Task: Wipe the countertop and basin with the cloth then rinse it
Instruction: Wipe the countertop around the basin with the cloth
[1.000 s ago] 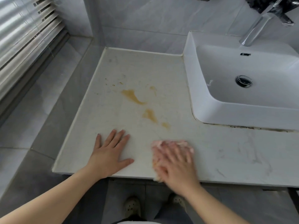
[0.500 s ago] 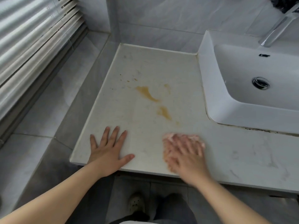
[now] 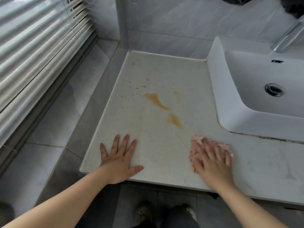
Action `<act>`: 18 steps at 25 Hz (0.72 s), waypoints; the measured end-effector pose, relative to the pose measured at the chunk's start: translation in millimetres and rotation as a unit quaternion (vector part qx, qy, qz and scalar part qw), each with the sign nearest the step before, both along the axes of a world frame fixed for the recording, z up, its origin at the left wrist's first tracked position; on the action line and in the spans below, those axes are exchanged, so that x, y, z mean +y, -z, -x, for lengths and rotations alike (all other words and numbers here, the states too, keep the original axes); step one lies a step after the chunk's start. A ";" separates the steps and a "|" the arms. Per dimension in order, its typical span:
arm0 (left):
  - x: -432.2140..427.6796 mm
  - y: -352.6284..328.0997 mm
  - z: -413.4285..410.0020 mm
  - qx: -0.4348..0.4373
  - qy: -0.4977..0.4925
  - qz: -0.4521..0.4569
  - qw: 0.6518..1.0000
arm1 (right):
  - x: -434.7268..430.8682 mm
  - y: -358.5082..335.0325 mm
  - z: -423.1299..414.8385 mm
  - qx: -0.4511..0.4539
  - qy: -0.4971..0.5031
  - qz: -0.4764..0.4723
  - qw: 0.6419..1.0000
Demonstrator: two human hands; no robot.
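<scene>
Shoes: two pale shoes (image 3: 142, 211) show at the bottom edge, below the front lip of the surface (image 3: 164, 71).
Left hand: the left hand (image 3: 120, 160) lies palm down on the near left corner. Its fingers (image 3: 125, 142) are straight and spread and hold nothing. It is probably a brace for leaning in.
Right hand: the right hand (image 3: 212, 163) lies palm down near the front edge, well apart from the left. Its fingers (image 3: 212, 148) are straight and close together, pressing flat rather than curling. The hand is blurred, which suggests a wiping stroke.
Cloth: a small pink cloth (image 3: 197, 139) is bunched under the right hand, between fingers and surface and touching both. Its edge shows past the fingertips and to their left.
Surface: pale stone, dull and faintly marked.
Stains: two yellow-brown smears (image 3: 156, 100) with small specks lie farther back than the cloth and apart from it, not yet wiped. They look like the next target.
Basin: a white rectangular basin (image 3: 217, 79) stands at the right rear, with a round drain (image 3: 273, 89). Dark grime lines its base. It is not yet reached.
Tap: a chrome tap (image 3: 289, 38) is partly in view at the top right. No water is visible.
Blinds: slatted blinds (image 3: 41, 46) fill the far left.
</scene>
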State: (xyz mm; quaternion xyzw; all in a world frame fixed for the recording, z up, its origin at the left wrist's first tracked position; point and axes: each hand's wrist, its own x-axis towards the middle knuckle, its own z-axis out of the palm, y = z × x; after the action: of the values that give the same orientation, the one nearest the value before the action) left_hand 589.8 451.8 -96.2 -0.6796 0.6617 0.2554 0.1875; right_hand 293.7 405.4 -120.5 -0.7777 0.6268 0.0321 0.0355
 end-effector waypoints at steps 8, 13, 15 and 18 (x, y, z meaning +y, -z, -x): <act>3.0 4.7 -3.3 0.032 -0.023 0.050 0.998 | 38.7 7.2 -85.4 -0.005 -0.173 -0.035 0.984; 43.7 19.3 -29.5 0.036 -0.085 0.203 0.975 | -13.2 1.1 -94.1 0.000 -0.086 0.009 0.996; 63.4 24.1 -33.2 0.021 -0.121 0.221 0.968 | 11.2 -0.6 -124.6 -0.034 -0.126 -0.039 0.991; 71.5 25.0 -32.9 0.039 -0.160 0.267 0.950 | 41.5 1.3 -172.0 -0.045 -0.267 -0.056 0.961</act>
State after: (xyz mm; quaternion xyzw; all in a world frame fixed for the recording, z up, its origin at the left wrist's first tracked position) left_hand 622.6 523.3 -121.3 -0.7910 0.5952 0.1226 -0.0702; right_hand 465.7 446.9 -121.8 -0.9143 0.3911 0.0406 0.0971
